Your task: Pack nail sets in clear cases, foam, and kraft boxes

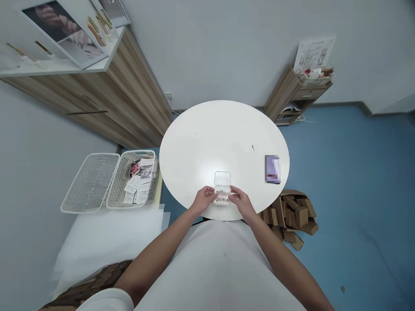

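A small clear plastic box rests near the front edge of the round white table, with its hinged lid standing open away from me. Rows of small pinkish, shiny pieces fill the box, too small to name surely. My left hand grips the box's left side, thumb at the near corner and fingers curled by the edge. On the opposite side my right hand grips the right edge with thumb and fingers. The undersides of the fingers are hidden.
A purple-and-white pack lies at the table's right. Left of the table, a white basket holds packets and labels, its lid open. Cardboard boxes are heaped on the floor at right. A wooden cabinet and small shelf stand behind.
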Tool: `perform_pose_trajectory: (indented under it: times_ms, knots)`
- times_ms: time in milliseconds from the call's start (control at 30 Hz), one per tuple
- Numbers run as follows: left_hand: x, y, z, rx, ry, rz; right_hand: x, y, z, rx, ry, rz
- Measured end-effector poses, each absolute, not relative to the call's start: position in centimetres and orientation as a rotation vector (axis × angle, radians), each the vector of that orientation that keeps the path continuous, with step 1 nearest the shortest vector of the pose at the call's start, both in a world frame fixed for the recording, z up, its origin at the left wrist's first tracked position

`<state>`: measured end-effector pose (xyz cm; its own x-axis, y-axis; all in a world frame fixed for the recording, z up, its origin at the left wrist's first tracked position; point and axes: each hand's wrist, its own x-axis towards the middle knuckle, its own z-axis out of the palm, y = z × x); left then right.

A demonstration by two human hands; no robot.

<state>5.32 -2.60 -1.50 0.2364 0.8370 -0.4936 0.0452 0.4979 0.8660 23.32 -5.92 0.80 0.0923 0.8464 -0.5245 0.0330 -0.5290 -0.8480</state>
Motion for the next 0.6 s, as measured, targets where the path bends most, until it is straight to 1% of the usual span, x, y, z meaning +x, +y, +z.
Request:
perform_pose_trajectory:
  times_ms: [267, 600]
  knots:
    - [2.3, -4.1, 1.1, 0.847, 0.955, 0.587, 21.4, -7.2, 2.4, -1.381, -0.589, 1.587]
    - [0.1, -5.8, 1.4, 0.694, 0.850, 0.547, 19.1, -9.3, 3.6, -1.337, -0.619, 1.470]
